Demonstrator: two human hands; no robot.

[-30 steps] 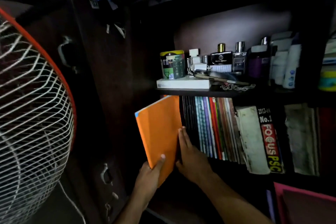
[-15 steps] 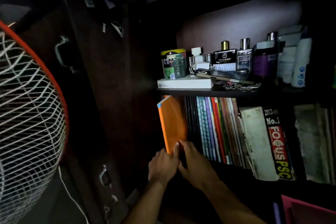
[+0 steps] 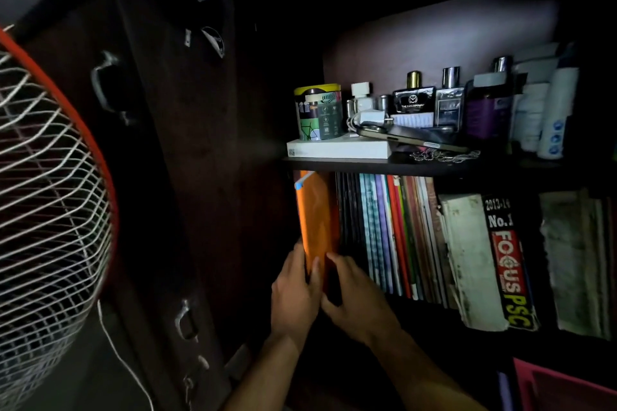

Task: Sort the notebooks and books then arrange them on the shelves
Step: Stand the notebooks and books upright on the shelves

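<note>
thin orange-covered notebook now stands upright at the left end of the lower shelf row of standing books — a second ago it was tilted outside. left hand pinches its lower edge, right hand fingers straight, pressing beside it — slotting nearly done.

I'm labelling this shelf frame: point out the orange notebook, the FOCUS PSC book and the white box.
orange notebook (image 3: 315, 220): head view, on its front cover.
FOCUS PSC book (image 3: 509, 264): head view, on its black spine.
white box (image 3: 339, 149): head view, on its front edge.

Orange notebook upright at shelf's left end, beside thin book row.
</note>
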